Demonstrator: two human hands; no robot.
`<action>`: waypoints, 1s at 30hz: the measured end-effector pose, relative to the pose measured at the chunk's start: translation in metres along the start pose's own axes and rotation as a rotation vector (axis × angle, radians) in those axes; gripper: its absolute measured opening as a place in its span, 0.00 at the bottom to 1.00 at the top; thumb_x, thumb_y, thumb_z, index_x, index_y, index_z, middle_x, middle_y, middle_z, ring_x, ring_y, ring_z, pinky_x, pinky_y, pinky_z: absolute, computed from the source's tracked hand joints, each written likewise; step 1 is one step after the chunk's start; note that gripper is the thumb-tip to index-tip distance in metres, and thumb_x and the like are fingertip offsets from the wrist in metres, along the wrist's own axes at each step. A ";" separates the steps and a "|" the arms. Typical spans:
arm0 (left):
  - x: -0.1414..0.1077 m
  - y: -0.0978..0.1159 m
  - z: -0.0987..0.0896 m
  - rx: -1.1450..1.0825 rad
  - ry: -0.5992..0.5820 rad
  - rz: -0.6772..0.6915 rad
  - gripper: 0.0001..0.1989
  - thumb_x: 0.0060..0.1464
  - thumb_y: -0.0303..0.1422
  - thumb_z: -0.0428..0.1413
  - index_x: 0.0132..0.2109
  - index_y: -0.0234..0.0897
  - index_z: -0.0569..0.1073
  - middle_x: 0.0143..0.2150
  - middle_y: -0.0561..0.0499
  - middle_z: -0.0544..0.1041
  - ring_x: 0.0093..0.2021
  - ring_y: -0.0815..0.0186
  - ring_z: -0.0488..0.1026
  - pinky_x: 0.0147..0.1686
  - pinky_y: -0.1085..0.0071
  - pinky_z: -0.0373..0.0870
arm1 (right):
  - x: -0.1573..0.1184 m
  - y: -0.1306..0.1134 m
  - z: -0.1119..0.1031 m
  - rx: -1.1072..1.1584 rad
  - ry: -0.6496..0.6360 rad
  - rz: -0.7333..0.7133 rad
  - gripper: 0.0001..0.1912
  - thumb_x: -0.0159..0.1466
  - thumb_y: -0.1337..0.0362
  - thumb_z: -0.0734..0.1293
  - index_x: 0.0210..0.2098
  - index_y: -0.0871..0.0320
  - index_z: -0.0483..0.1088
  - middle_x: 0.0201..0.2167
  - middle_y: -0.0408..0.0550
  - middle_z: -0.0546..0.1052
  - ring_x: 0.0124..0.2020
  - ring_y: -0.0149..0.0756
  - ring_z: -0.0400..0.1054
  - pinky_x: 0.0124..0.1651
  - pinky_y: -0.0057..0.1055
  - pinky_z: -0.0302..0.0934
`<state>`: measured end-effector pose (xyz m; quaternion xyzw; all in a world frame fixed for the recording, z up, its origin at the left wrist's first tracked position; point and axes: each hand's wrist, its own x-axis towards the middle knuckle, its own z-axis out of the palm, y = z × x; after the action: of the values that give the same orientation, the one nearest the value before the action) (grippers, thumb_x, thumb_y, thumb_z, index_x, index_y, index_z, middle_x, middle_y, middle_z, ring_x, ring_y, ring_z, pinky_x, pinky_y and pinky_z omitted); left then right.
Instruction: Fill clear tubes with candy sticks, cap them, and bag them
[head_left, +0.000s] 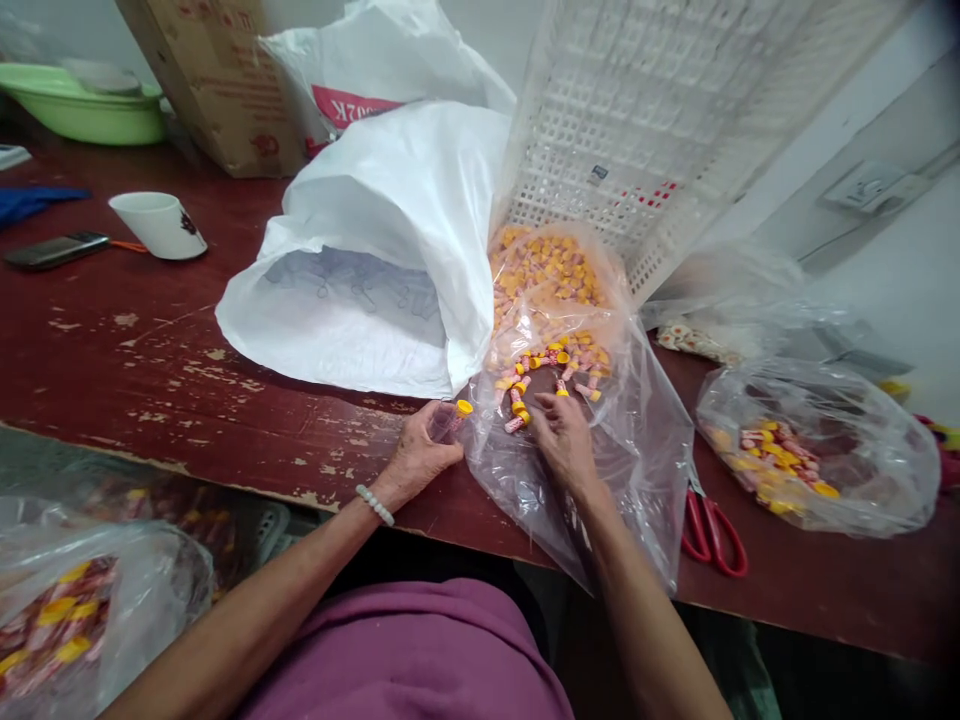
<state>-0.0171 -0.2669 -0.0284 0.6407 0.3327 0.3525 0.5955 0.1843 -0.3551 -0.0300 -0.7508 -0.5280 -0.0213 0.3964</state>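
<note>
My left hand [421, 455], with a beaded bracelet at the wrist, is closed around a small clear-and-pink tube with a yellow cap [464, 408]. It is just above the table's front edge, left of a clear plastic bag [637, 450]. My right hand [566, 440] reaches over the bag's mouth with its fingers bent and apart. Near its fingertips lie several loose pink-patterned pieces with yellow ends [517, 408]. Deeper in the bag is a heap of the same yellow-ended pieces [551, 265]. Whether the right fingertips touch a piece is hard to make out.
A white sack [360, 340] gapes open on the dark red table [187, 400], with small thin items inside. Behind the clear bag leans a white plastic crate [600, 120]. Red-handled scissors [712, 530] and another bag of pieces [885, 470] lie right; a white cup [154, 225] stands left.
</note>
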 end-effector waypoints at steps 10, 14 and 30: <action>-0.003 0.010 -0.005 0.029 -0.031 -0.045 0.17 0.34 0.21 0.56 0.37 0.32 0.70 0.31 0.53 0.73 0.31 0.70 0.68 0.33 0.74 0.64 | 0.001 -0.001 0.010 -0.279 -0.344 -0.086 0.10 0.64 0.61 0.61 0.41 0.57 0.71 0.39 0.54 0.71 0.42 0.41 0.65 0.47 0.38 0.61; -0.005 0.012 -0.008 0.000 -0.053 -0.058 0.16 0.34 0.22 0.56 0.36 0.32 0.70 0.31 0.54 0.72 0.30 0.71 0.68 0.32 0.75 0.63 | 0.002 -0.009 -0.002 -0.101 -0.279 0.000 0.11 0.65 0.60 0.60 0.40 0.59 0.69 0.36 0.52 0.73 0.39 0.40 0.67 0.43 0.38 0.62; -0.010 0.009 -0.011 0.019 -0.176 0.066 0.13 0.37 0.20 0.55 0.35 0.32 0.69 0.30 0.55 0.71 0.29 0.72 0.66 0.30 0.77 0.62 | -0.002 -0.097 -0.024 0.254 -0.142 -0.287 0.11 0.64 0.65 0.63 0.46 0.54 0.67 0.41 0.48 0.71 0.38 0.34 0.67 0.41 0.32 0.64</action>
<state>-0.0315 -0.2706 -0.0199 0.6853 0.2612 0.3111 0.6044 0.1145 -0.3587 0.0413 -0.6113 -0.6546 0.0423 0.4427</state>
